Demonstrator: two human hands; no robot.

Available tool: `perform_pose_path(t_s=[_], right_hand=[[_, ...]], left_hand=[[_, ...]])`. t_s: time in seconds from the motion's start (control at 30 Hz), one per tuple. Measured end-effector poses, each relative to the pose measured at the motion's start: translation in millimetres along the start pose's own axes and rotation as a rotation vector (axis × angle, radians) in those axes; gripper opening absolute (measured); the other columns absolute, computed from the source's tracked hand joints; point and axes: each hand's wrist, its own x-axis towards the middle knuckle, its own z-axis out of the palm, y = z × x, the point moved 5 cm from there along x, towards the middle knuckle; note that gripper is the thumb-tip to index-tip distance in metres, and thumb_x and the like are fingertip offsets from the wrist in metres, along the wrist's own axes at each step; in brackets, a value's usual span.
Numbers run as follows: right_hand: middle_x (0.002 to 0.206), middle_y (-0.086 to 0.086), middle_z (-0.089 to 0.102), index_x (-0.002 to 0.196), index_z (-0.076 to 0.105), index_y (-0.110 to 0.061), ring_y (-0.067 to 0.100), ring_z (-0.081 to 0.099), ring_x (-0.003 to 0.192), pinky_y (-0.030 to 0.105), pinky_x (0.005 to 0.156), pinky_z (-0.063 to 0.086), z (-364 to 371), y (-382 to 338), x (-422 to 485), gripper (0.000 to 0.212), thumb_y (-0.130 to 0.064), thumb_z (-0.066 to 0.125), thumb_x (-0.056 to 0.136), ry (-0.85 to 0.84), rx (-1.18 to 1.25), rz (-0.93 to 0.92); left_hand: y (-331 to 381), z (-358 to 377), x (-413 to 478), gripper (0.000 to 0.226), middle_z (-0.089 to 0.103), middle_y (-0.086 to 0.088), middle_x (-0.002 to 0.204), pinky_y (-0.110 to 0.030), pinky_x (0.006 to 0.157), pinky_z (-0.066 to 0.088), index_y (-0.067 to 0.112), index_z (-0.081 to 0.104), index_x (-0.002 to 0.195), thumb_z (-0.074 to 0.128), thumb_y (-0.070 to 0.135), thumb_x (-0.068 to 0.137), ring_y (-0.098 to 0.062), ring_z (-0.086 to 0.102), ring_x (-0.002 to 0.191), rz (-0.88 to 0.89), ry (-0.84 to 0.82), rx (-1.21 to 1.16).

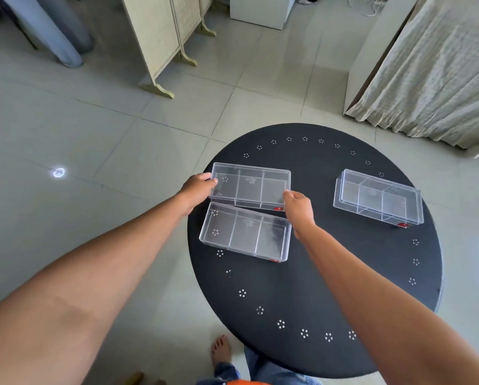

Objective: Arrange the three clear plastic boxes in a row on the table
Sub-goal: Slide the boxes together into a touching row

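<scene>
A person stands at a round black bench (330, 273) whose rim is ringed with small clusters of white dots, both bare arms stretched out over it. The left hand (198, 191) clasps the left short end of a clear plastic box (251, 187) with three compartments, fingers curled over its rim, while the right hand (299, 208) pinches the near right corner of the same box, thumb and fingertips closed on the wall. That held box sits toward the bench's far left edge; whether it rests on the surface or is slightly raised I cannot tell. Just in front of it, touching or nearly touching along their long sides, a second clear box (245, 236) lies flat near the left edge, also split into three compartments. A third clear box (378, 200) stands well apart, close to the right edge, turned at a slight angle to the other two. Small red labels show at the near right corners of the boxes.
</scene>
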Motion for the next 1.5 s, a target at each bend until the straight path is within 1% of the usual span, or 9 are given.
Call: perform_pose_path(t_s=[0.1, 0.13, 0.2, 0.3, 0.43, 0.5, 0.7, 1.03, 1.5], right_hand=[[0.059, -0.003, 0.024, 0.062, 0.024, -0.022, 0.016, 0.020, 0.057, 0.034, 0.056, 0.017, 1, 6, -1, 0.034, -0.019, 0.040, 0.091, 0.000, -0.012, 0.012], [0.059, -0.003, 0.024, 0.062, 0.023, -0.022, 0.015, 0.020, 0.056, 0.034, 0.055, 0.017, 1, 7, -1, 0.034, -0.019, 0.041, 0.091, 0.000, -0.013, 0.019], [0.059, -0.003, 0.023, 0.062, 0.023, -0.022, 0.015, 0.019, 0.055, 0.034, 0.054, 0.017, 0, 9, -4, 0.035, -0.020, 0.040, 0.093, 0.003, -0.006, 0.027], [0.062, 0.000, 0.027, 0.065, 0.028, -0.020, 0.016, 0.022, 0.057, 0.034, 0.055, 0.020, -3, 14, -6, 0.032, -0.023, 0.039, 0.095, 0.017, 0.013, 0.040], [0.080, 0.016, 0.051, 0.090, 0.057, 0.001, 0.019, 0.044, 0.073, 0.035, 0.067, 0.036, -6, 22, -7, 0.040, -0.032, 0.035, 0.095, 0.020, 0.064, 0.075], [0.082, 0.012, 0.060, 0.093, 0.062, -0.003, 0.019, 0.049, 0.074, 0.035, 0.070, 0.040, -8, 23, -6, 0.044, -0.036, 0.033, 0.100, 0.020, 0.091, 0.081], [0.062, -0.002, 0.043, 0.062, 0.040, -0.018, 0.018, 0.037, 0.057, 0.033, 0.057, 0.033, -11, 28, -7, 0.047, -0.043, 0.031, 0.100, 0.039, 0.169, 0.141], [0.069, -0.003, 0.053, 0.079, 0.058, -0.019, 0.017, 0.046, 0.062, 0.036, 0.068, 0.038, -9, 37, -7, 0.054, -0.063, 0.029, 0.091, 0.017, 0.149, 0.161], [0.069, -0.001, 0.052, 0.072, 0.052, -0.018, 0.020, 0.047, 0.068, 0.036, 0.073, 0.041, -11, 36, -5, 0.049, -0.053, 0.031, 0.100, 0.029, 0.150, 0.142]], left_hand=[[-19, 1, 6, 0.014, 0.048, -0.005, 0.101, -0.035, 0.086, 0.038, 0.033, 0.045, 0.073, 0.048, 0.041, 0.084, -0.018, 0.047, 0.096, -0.044, -0.010, -0.079], [-17, 4, -2, 0.015, 0.051, -0.009, 0.102, -0.036, 0.089, 0.039, 0.030, 0.051, 0.077, 0.046, 0.041, 0.086, -0.021, 0.050, 0.100, -0.048, -0.032, -0.130], [-10, 10, -15, 0.039, 0.056, -0.018, 0.132, -0.040, 0.108, 0.036, 0.015, 0.061, 0.122, 0.040, 0.038, 0.099, -0.030, 0.050, 0.129, -0.037, -0.096, -0.237], [-7, 18, -23, 0.058, 0.025, -0.005, 0.163, -0.041, 0.121, 0.019, 0.012, 0.020, 0.156, 0.024, 0.042, 0.106, -0.025, 0.025, 0.150, -0.038, -0.144, -0.335], [-14, 21, -21, 0.068, 0.027, -0.006, 0.163, -0.041, 0.122, 0.016, 0.015, 0.027, 0.155, 0.023, 0.057, 0.102, -0.023, 0.026, 0.150, -0.052, -0.053, -0.361], [-19, 20, -19, 0.068, 0.036, -0.008, 0.158, -0.042, 0.119, 0.021, 0.012, 0.038, 0.150, 0.021, 0.057, 0.101, -0.026, 0.035, 0.145, -0.043, 0.004, -0.327], [-17, 25, -21, 0.070, 0.038, -0.007, 0.158, -0.043, 0.120, 0.021, 0.010, 0.038, 0.150, 0.019, 0.057, 0.101, -0.024, 0.045, 0.139, -0.008, -0.014, -0.253], [-19, 27, -23, 0.072, 0.039, -0.007, 0.157, -0.045, 0.120, 0.023, 0.011, 0.038, 0.150, 0.019, 0.059, 0.100, -0.023, 0.043, 0.140, -0.002, -0.027, -0.223], [-19, 28, -25, 0.076, 0.038, -0.008, 0.158, -0.048, 0.119, 0.026, 0.018, 0.034, 0.153, 0.017, 0.066, 0.096, -0.023, 0.041, 0.142, 0.001, -0.060, -0.175]])
